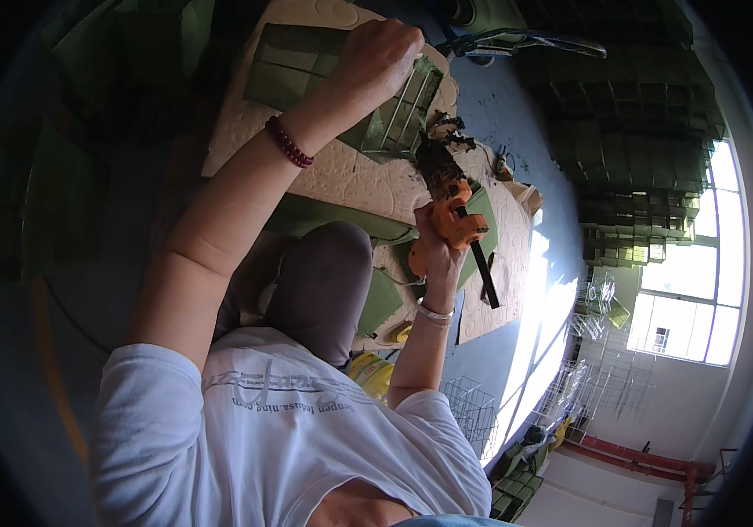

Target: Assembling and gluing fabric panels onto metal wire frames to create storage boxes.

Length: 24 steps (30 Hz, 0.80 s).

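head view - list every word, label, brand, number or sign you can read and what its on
White T-shirt: grey lettering across the chest, upside down in this view; I won't copy its wording.
Yellow package: small marking, too blurred to read.
Orange tool: no lettering discernible.

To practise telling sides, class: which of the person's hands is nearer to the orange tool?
Right. The right hand grips the orange tool; the left hand is apart from it, higher in the picture.
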{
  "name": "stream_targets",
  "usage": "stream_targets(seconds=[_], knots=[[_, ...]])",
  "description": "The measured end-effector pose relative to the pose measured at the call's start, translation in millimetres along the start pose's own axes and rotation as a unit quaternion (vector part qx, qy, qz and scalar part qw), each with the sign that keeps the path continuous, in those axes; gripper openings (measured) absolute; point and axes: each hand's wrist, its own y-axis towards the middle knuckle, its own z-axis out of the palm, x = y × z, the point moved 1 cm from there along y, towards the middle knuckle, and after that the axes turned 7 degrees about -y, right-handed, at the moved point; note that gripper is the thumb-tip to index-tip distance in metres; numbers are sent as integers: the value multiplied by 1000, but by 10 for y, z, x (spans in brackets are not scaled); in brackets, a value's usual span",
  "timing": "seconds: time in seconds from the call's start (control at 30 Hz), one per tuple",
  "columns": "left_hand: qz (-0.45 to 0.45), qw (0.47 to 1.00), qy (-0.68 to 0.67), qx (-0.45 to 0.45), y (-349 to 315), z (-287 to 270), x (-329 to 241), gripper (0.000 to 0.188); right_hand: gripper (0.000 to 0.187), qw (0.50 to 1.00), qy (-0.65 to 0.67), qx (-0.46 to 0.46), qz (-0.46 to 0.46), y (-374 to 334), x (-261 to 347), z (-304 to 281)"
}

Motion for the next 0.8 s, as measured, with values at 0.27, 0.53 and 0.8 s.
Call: stream_targets(seconds=[0.27, 0.53, 0.8], knots=[[44, 998, -29, -26, -46, 6, 40, 16, 46, 999, 32, -35, 17, -50, 161, -92], [48, 999, -4, -24, -68, -5, 35, 17, 34, 990, 106, 6, 92, -85, 129, -49], [64, 997, -18, -47, -91, -14, 12, 17, 29, 994, 83, -3, 77, -182, 173, -92]])
